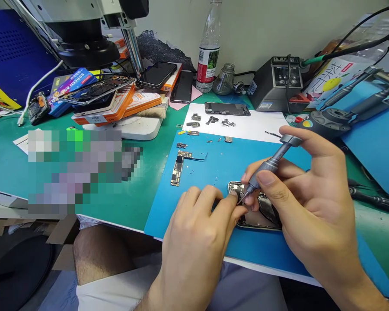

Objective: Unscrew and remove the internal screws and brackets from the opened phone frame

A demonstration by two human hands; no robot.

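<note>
My right hand [314, 198] holds a grey precision screwdriver [267, 168] at a slant, index finger on its cap and thumb along the barrel. The tip points down into an opened phone housing [257, 226] lying on the blue mat [207, 164]. Inside the housing, metal parts and a dark coiled piece show; both hands cover much of it. My left hand [202, 224] is closed at the housing's left end, thumb and index finger close together beside the screwdriver tip. Whatever lies between those fingertips is hidden. Left of the housing lies a narrow logic board [177, 169].
Small phone parts [196, 117] and a dark phone-sized panel [227, 109] lie on white paper. Behind stand a plastic bottle [208, 56], a glass jar [225, 80] and a black control box [275, 84]. A microscope [84, 39] overhangs stacked boxes at left. A screwdriver stand [330, 123] is at right.
</note>
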